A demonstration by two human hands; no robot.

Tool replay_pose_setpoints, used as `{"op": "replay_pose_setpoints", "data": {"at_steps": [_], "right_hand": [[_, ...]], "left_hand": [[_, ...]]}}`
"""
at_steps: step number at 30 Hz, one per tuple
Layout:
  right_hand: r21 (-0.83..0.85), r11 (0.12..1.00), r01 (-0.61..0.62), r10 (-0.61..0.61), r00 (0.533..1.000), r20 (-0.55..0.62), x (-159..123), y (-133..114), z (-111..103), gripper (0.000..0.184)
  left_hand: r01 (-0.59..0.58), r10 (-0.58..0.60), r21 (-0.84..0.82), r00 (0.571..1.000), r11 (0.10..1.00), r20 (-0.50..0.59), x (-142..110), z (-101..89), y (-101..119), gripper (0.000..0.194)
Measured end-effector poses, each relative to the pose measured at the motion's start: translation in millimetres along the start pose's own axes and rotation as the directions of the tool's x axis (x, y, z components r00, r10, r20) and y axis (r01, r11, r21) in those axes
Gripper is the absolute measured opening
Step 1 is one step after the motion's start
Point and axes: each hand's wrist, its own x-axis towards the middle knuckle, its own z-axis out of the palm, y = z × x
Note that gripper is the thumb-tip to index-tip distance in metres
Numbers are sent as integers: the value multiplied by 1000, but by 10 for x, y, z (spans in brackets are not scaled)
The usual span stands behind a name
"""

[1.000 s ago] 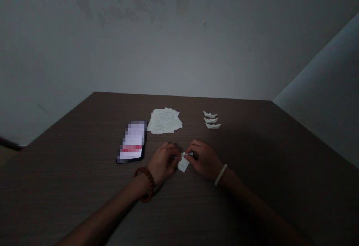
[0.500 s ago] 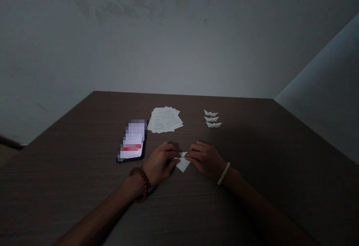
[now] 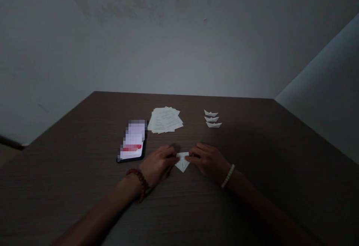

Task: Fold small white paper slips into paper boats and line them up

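Observation:
A small folded piece of paper (image 3: 183,165) with printed lines lies on the table between my hands, its pointed end toward me. My left hand (image 3: 161,163), with a brown bead bracelet at the wrist, has its fingers closed on the paper's left side. On the right side, my right hand (image 3: 209,160) pinches the paper between thumb and curled fingers; a pale bead bracelet circles that wrist. My fingers cover both side corners of the paper.
Beyond my hands lies a loose stack of printed paper sheets (image 3: 165,120). Three small paper boats (image 3: 213,125) stand in a row to its right. A phone (image 3: 132,139) with a lit, blurred screen lies left of my hands. The dark wooden table (image 3: 84,126) meets a wall behind.
My left hand has shifted slightly left and my right hand slightly right along the folded paper. A little more of its upper edge shows between my fingers.

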Motion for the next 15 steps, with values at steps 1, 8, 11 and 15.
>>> {"op": "replay_pose_setpoints", "data": {"at_steps": [1, 8, 11, 15], "right_hand": [[1, 1000, -8, 8, 1000, 10, -6, -7, -11, 22], [52, 997, -52, 49, 998, 49, -39, -50, -76, 28], [108, 991, -80, 78, 997, 19, -44, -80, -73, 28], [191, 967, -167, 182, 981, -62, -15, -141, -14, 10]], "left_hand": [[-2, 2, 15, 1000, 1000, 17, -2, -14, 6, 23], [-25, 25, 3, 999, 1000, 25, -30, -37, 16, 23], [-12, 12, -25, 1000, 1000, 26, -41, -39, 21, 24], [-6, 7, -55, 1000, 998, 23, -48, -60, 47, 25]]}}
